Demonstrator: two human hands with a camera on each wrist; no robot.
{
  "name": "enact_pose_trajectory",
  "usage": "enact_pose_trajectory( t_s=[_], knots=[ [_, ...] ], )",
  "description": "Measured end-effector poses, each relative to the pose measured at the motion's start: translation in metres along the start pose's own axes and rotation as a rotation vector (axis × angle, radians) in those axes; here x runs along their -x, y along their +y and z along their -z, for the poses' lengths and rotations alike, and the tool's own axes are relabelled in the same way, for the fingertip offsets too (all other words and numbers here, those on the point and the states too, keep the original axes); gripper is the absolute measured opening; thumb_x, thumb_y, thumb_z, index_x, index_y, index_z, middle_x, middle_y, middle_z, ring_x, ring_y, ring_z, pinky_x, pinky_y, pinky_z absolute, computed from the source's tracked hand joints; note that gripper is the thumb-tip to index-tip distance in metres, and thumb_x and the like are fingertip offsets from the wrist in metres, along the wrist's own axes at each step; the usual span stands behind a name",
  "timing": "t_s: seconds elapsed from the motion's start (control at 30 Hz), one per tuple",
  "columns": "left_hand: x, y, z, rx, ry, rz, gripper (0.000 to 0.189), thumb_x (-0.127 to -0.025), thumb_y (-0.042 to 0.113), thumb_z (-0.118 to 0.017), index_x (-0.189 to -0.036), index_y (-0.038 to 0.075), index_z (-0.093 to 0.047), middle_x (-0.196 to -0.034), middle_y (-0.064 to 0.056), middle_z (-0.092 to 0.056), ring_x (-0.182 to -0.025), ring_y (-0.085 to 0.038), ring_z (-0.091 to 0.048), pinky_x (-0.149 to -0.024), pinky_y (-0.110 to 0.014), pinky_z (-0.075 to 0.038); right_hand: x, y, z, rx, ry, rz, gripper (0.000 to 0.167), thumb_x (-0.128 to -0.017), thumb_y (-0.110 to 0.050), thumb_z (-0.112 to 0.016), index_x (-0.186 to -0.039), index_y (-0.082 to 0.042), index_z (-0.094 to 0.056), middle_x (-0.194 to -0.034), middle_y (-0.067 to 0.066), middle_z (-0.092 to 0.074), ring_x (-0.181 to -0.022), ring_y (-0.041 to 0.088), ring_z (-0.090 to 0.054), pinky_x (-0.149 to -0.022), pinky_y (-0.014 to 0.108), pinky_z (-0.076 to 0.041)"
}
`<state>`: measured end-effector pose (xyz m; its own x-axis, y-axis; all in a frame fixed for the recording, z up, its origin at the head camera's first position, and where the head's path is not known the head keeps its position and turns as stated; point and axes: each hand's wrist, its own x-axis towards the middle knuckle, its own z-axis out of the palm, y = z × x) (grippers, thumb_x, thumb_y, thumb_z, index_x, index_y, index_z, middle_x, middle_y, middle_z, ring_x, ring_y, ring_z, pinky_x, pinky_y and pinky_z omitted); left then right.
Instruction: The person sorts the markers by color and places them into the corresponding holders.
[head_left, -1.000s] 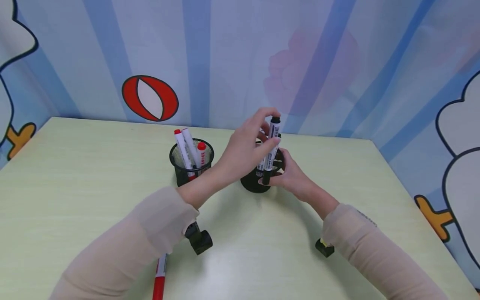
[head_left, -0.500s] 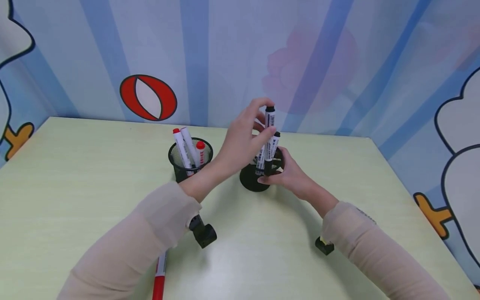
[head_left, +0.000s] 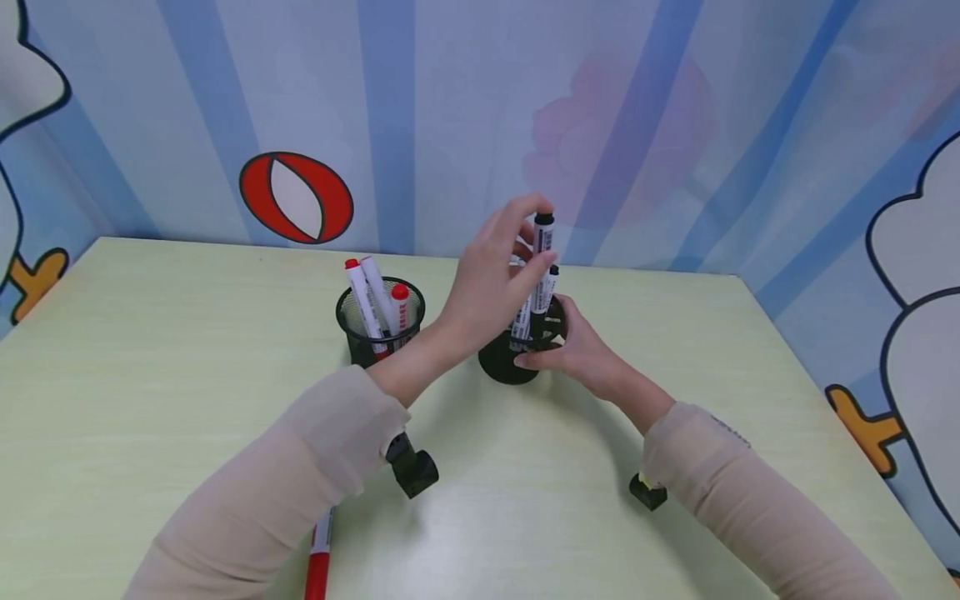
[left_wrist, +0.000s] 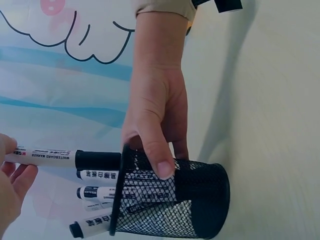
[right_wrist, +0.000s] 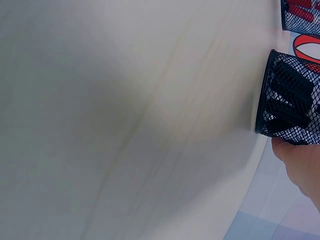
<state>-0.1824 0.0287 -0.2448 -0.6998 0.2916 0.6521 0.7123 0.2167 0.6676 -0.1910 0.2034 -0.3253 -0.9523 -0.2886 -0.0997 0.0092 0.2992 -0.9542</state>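
My left hand (head_left: 495, 271) pinches a white whiteboard marker (head_left: 543, 240) with black ends, upright over the right-hand black mesh pen holder (head_left: 504, 365). In the left wrist view the marker's lower black end (left_wrist: 97, 160) meets the holder's rim; whether it is inside I cannot tell. Several black-capped markers (left_wrist: 97, 193) stick out of that holder. My right hand (head_left: 577, 348) grips the holder from the right, its thumb (left_wrist: 159, 155) pressed on the mesh. The right wrist view shows only part of the holder (right_wrist: 295, 100) and of that hand (right_wrist: 302, 167).
Left of the hands stands a second mesh pen holder (head_left: 360, 346) with several red-and-white markers (head_left: 363, 296). A red-capped marker (head_left: 318, 571) lies near the table's front, partly under the left sleeve (head_left: 277, 492). A printed curtain (head_left: 465, 125) hangs behind the table (head_left: 150, 375).
My left hand first rose slightly with the marker, from in front of the holder to over its opening, then shifted a little right. The right hand has kept its grip on the holder.
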Motion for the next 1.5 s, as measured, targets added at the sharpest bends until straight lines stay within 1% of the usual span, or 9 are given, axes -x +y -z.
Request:
enact_pose_trajectory(
  t_s=[0.13,0.33,0.47,0.57,0.7,0.93,1.2,1.43,1.5],
  knots=[
    [0.004,-0.007,-0.001,-0.039,-0.001,-0.021,0.038,-0.093,0.009,-0.057,-0.128,0.009,-0.043,-0.093,-0.009,-0.051,-0.081,-0.017,-0.057,-0.067,-0.022,-0.051,0.000,0.001,0.000,-0.004,-0.002,-0.009,0.088,-0.075,-0.006,-0.076,-0.141,-0.013,-0.019,-0.137,0.008,-0.033,-0.123,0.027,-0.038,-0.100,0.046,-0.036],
    [0.014,-0.025,-0.010,-0.085,-0.032,-0.025,0.037,-0.092,0.009,-0.058,-0.127,0.010,-0.044,-0.092,-0.008,-0.051,-0.080,-0.015,-0.056,-0.069,-0.022,-0.049,-0.001,0.002,0.000,-0.001,0.001,0.009,0.088,-0.074,-0.006,-0.077,-0.141,-0.012,-0.020,-0.137,0.009,-0.034,-0.121,0.027,-0.040,-0.096,0.043,-0.040],
    [0.024,-0.036,-0.016,-0.099,-0.062,-0.022,0.037,-0.092,0.009,-0.058,-0.126,0.011,-0.044,-0.094,-0.008,-0.050,-0.080,-0.014,-0.056,-0.070,-0.022,-0.049,-0.001,0.003,-0.001,0.000,-0.001,0.013,0.088,-0.075,-0.006,-0.077,-0.141,-0.012,-0.020,-0.137,0.009,-0.034,-0.119,0.027,-0.044,-0.092,0.040,-0.042],
    [0.028,-0.041,-0.019,-0.096,-0.071,-0.018,0.037,-0.092,0.009,-0.058,-0.126,0.011,-0.044,-0.095,-0.008,-0.050,-0.080,-0.015,-0.056,-0.070,-0.023,-0.050,-0.001,0.004,-0.001,-0.002,-0.001,0.014,0.085,-0.075,-0.006,-0.076,-0.140,-0.013,-0.021,-0.136,0.008,-0.035,-0.117,0.027,-0.046,-0.091,0.040,-0.043],
    [0.029,-0.043,-0.021,-0.096,-0.088,-0.013,0.037,-0.091,0.009,-0.059,-0.125,0.011,-0.044,-0.094,-0.007,-0.050,-0.081,-0.014,-0.056,-0.068,-0.024,-0.050,-0.001,0.004,-0.002,0.006,0.001,0.033,0.083,-0.076,-0.003,-0.075,-0.139,-0.012,-0.022,-0.137,0.008,-0.036,-0.117,0.027,-0.045,-0.091,0.040,-0.042],
    [0.033,-0.045,-0.022,-0.136,-0.123,-0.006,0.037,-0.091,0.009,-0.059,-0.125,0.011,-0.044,-0.094,-0.007,-0.050,-0.080,-0.014,-0.055,-0.066,-0.024,-0.049,-0.002,0.005,-0.002,-0.003,-0.003,0.050,0.084,-0.074,-0.003,-0.076,-0.139,-0.012,-0.023,-0.136,0.007,-0.036,-0.120,0.025,-0.043,-0.091,0.039,-0.042],
    [0.037,-0.046,-0.026,-0.162,-0.145,-0.003,0.037,-0.092,0.009,-0.058,-0.126,0.012,-0.044,-0.093,-0.006,-0.048,-0.081,-0.014,-0.056,-0.068,-0.023,-0.050,-0.002,0.004,-0.002,0.015,-0.003,0.033,0.084,-0.075,-0.007,-0.077,-0.139,-0.013,-0.023,-0.136,0.007,-0.037,-0.120,0.025,-0.041,-0.093,0.040,-0.040],
    [0.038,-0.046,-0.027,-0.169,-0.146,0.023,0.037,-0.093,0.010,-0.056,-0.126,0.012,-0.041,-0.101,-0.009,-0.049,-0.078,-0.016,-0.051,-0.065,-0.027,-0.048,-0.001,0.004,-0.002,0.016,-0.012,0.041,0.085,-0.075,-0.006,-0.077,-0.139,-0.013,-0.022,-0.136,0.008,-0.035,-0.117,0.026,-0.042,-0.089,0.037,-0.043],
    [0.038,-0.046,-0.027,-0.169,-0.148,0.033,0.037,-0.093,0.009,-0.055,-0.127,0.012,-0.040,-0.105,-0.010,-0.049,-0.080,-0.017,-0.051,-0.066,-0.027,-0.049,-0.001,0.004,-0.002,0.013,-0.015,0.043,0.085,-0.075,-0.006,-0.077,-0.139,-0.013,-0.022,-0.136,0.008,-0.035,-0.118,0.026,-0.041,-0.089,0.037,-0.043]
  ],
)
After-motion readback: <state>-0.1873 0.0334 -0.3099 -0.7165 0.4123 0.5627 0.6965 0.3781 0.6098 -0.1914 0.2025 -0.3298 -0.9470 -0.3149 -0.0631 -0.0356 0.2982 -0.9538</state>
